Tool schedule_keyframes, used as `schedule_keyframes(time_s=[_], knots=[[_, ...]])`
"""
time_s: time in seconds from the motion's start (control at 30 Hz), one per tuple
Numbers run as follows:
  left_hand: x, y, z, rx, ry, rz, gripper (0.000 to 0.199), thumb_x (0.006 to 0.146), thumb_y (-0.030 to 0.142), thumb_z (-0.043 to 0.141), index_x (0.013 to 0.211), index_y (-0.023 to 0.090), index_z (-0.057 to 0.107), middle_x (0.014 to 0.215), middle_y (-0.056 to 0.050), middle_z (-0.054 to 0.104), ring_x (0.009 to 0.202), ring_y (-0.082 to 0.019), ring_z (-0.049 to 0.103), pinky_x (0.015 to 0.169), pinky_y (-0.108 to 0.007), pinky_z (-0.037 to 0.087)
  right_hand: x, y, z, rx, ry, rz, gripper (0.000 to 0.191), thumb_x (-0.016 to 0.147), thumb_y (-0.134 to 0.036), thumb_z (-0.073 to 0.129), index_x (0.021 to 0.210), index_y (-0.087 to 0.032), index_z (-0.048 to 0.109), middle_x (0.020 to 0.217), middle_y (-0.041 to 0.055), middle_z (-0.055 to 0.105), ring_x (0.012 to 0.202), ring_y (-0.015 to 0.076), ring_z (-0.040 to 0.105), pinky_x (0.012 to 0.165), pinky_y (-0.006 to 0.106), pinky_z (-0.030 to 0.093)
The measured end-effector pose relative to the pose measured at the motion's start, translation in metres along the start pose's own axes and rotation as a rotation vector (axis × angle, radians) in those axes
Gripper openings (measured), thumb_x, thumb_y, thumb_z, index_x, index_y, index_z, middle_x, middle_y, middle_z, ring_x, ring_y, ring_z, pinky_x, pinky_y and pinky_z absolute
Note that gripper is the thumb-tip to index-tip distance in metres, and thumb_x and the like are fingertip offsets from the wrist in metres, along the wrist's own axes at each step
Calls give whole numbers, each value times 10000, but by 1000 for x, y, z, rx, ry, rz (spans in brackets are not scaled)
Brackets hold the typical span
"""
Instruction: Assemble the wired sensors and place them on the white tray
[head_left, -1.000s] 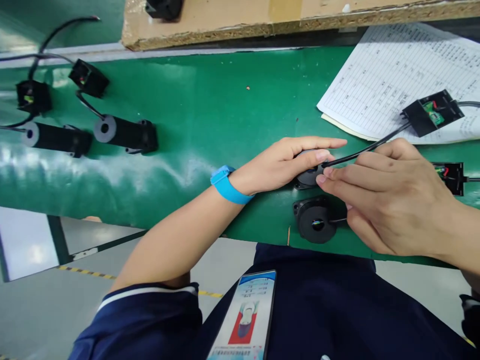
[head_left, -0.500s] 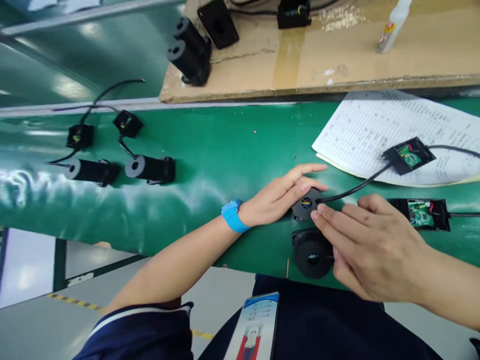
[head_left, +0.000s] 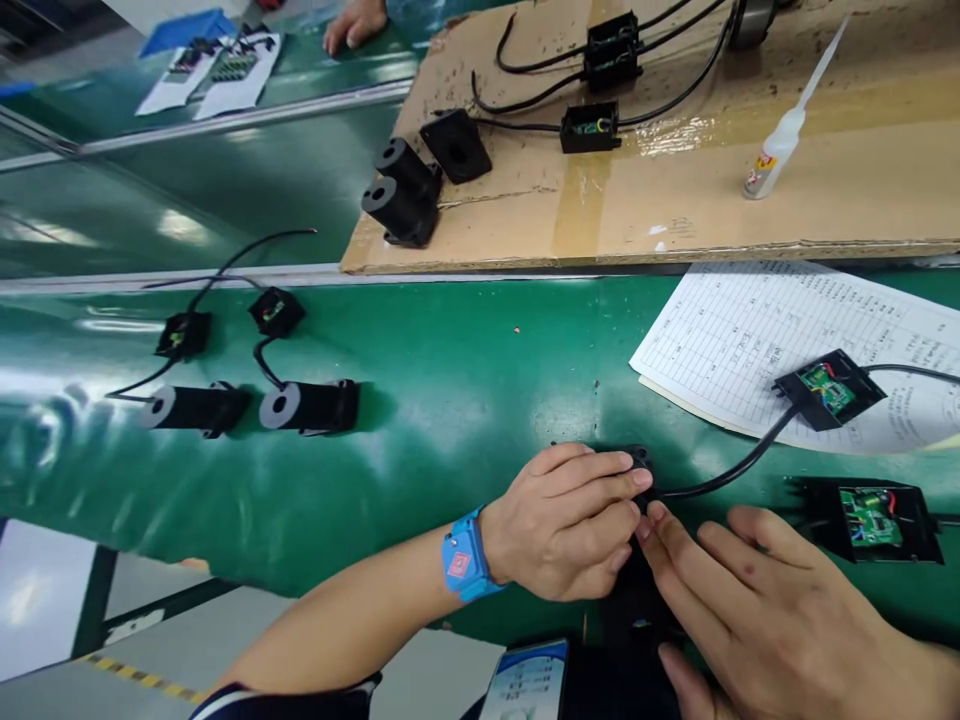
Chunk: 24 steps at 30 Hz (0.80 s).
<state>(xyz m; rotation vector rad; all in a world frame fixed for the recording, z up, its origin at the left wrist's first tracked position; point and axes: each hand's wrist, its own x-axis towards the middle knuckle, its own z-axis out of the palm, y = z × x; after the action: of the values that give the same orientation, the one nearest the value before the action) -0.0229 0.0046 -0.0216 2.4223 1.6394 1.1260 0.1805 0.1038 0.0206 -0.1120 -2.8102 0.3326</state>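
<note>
My left hand (head_left: 574,520), with a blue wristband (head_left: 466,556), is closed over a black round part (head_left: 640,460) that it mostly hides. From that part a black cable (head_left: 739,474) runs to an open black box with a green circuit board (head_left: 831,388), lying on printed sheets (head_left: 705,350). My right hand (head_left: 757,600) has its index fingertip against the part where the cable enters; its fingers are spread. A second open box with a board (head_left: 874,518) lies beyond the right hand. Another dark part below the hands is mostly hidden.
Two black cylinders (head_left: 196,408) (head_left: 309,406) with cabled boxes lie on the green mat at left. Cardboard (head_left: 675,220) at the back bears black parts, wired boxes and a dropper bottle (head_left: 776,150). Another person's hand (head_left: 356,24) rests on the far bench.
My left hand has turned from lying beside the part with fingers extended to closing over its top. The view has shifted, so the bench sits lower and more of the back shows.
</note>
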Motion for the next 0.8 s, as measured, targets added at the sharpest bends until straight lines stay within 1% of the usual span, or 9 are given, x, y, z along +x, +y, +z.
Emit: schedule_keyframes(time_s=[0.1, 0.2, 0.27, 0.33, 0.4, 0.47, 0.57, 0.67, 0.8], knots=[[-2, 3, 1, 9, 42, -8, 208, 982, 320, 481, 1065, 173, 602, 1087, -80, 796, 1129, -186, 711, 1049, -329, 447, -2, 1, 3, -6, 38, -2, 465, 1052, -284, 256, 1056, -151, 701, 1003, 51, 778, 797, 167, 626, 841, 380, 407], [-21, 6, 7, 50, 25, 38, 317, 994, 476, 503, 1065, 199, 638, 1162, -82, 778, 1242, -217, 659, 1118, -390, 423, -3, 5, 7, 2, 56, 2, 424, 1049, -305, 278, 1084, -166, 677, 961, 16, 768, 780, 154, 634, 835, 381, 402], [-39, 9, 15, 83, 80, 218, 317, 926, 560, 605, 958, 254, 680, 1129, -41, 786, 1253, -242, 651, 1075, -404, 481, -3, 7, 10, -1, 83, -15, 368, 1018, -271, 322, 1096, -171, 667, 955, 0, 762, 789, 146, 643, 844, 376, 399], [-55, 15, 22, 115, 119, 474, 229, 898, 511, 662, 842, 296, 718, 1098, 16, 787, 1206, -210, 672, 969, -312, 549, -2, 8, 11, 0, 118, -32, 337, 964, -213, 363, 1114, -169, 661, 961, -2, 760, 806, 146, 650, 859, 373, 395], [-62, 23, 25, 157, 77, 547, 213, 929, 449, 631, 863, 304, 774, 1190, 24, 766, 1223, -180, 659, 937, -235, 566, -2, 7, 12, -7, 153, -32, 347, 904, -170, 397, 1128, -160, 660, 955, 7, 757, 804, 153, 650, 865, 378, 388], [-62, 32, 24, 191, 38, 445, 240, 959, 400, 596, 1024, 290, 799, 1301, 2, 727, 1273, -170, 627, 966, -209, 563, -4, 5, 12, -12, 179, -23, 360, 859, -148, 424, 1125, -151, 666, 945, 25, 754, 796, 165, 645, 865, 388, 381], [-57, 46, 19, 236, 37, 284, 281, 982, 331, 586, 1204, 267, 746, 1366, -20, 691, 1289, -168, 608, 981, -227, 568, -7, 3, 10, 15, 173, -39, 343, 826, -154, 472, 1098, -142, 682, 947, 50, 746, 812, 182, 637, 864, 393, 373], [-53, 56, 16, 267, -2, 171, 266, 997, 281, 588, 1218, 209, 718, 1400, -51, 667, 1263, -176, 607, 1005, -246, 563, -7, 4, 8, 98, 148, -35, 311, 796, -186, 559, 1072, -162, 699, 906, 23, 722, 810, 173, 612, 878, 372, 373], [-49, 67, 20, 279, -21, 52, 290, 1015, 357, 602, 1237, 190, 684, 1329, -100, 695, 1196, -204, 632, 983, -305, 590, -5, 6, 5, 188, 119, -4, 278, 790, -197, 616, 1053, -187, 705, 938, 10, 713, 872, 177, 589, 1001, 375, 355]])
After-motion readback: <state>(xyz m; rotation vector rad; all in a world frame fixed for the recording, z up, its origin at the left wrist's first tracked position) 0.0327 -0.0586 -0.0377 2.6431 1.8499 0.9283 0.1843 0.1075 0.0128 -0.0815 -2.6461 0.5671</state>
